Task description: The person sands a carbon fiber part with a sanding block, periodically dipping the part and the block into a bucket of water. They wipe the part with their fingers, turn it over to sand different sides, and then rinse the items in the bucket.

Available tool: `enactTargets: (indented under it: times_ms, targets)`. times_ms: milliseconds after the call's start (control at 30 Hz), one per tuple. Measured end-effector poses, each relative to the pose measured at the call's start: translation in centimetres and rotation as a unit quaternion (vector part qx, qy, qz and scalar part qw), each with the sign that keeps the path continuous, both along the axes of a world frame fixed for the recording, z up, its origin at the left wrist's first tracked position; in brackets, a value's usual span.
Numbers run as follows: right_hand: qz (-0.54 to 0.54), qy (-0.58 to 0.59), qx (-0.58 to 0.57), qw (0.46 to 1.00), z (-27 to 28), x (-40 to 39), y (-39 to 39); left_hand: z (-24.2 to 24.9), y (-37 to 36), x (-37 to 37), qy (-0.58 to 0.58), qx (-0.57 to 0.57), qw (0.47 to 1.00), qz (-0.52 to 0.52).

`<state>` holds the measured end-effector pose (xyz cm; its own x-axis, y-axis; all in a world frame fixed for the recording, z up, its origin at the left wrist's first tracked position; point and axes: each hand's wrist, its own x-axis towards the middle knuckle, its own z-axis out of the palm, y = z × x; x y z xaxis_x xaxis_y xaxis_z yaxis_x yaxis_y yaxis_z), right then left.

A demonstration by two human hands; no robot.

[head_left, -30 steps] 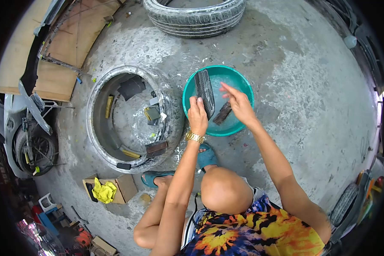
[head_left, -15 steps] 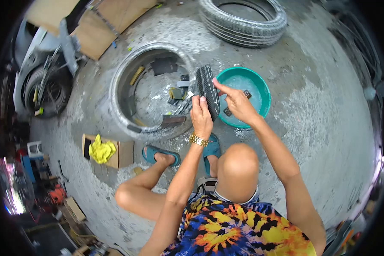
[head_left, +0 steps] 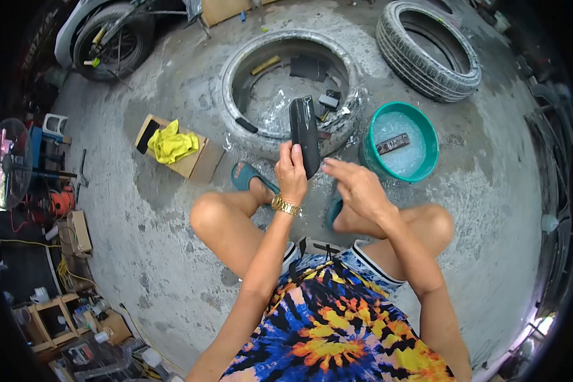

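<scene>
My left hand (head_left: 291, 172) grips a long, curved black panel with a carbon-fibre weave (head_left: 304, 127) by its lower left edge, thumb on the face. The panel stands nearly upright and overlaps the near rim of a tyre (head_left: 235, 79) lying flat on the floor. My right hand (head_left: 361, 190) is just right of the panel's lower end, its fingers stretched out and holding nothing. To the right, a green basin (head_left: 433, 141) contains cloudy water and a dark rectangular block (head_left: 392, 144). Inside the tyre lie dark sheets (head_left: 309, 68) and a grey block (head_left: 328, 101).
A yellow cloth (head_left: 171, 142) lies on a cardboard box (head_left: 208, 159) at the left. Another tyre (head_left: 420, 70) rests at the upper right. Behind on the left is a vehicle wheel (head_left: 118, 48); a fan (head_left: 11, 162) and clutter line the left side.
My right hand has come down from the panel's right edge, where its index finger was. The panel's face now looks plainer, with fewer glints. My view has shifted and my right knee has swung outward.
</scene>
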<state>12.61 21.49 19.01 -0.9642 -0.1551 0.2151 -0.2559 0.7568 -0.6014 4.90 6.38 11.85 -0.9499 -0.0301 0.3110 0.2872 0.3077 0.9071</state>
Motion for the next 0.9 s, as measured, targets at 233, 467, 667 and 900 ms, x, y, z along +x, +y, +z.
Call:
enactTargets:
  times_ms: [233,467,667,900]
  targets:
    - [-0.124,-0.199,-0.402,0.885,-1.7,-8.4,0.1,-2.5,-3.0,1.1,-0.061,0.04,0.997,-0.04]
    - [-0.097,-0.246,-0.442,0.857,-3.3,-10.9,-1.5,-2.6,-3.7,0.3,-0.026,0.005,0.999,-0.019]
    - [-0.103,-0.274,-0.444,0.847,-5.7,-8.1,-3.1,-3.5,-4.0,-0.8,-0.073,0.021,0.997,-0.005]
    - [-0.082,-0.334,-0.415,0.842,-7.4,-4.8,-4.2,-4.5,-3.9,-1.3,-0.067,0.02,0.997,0.027]
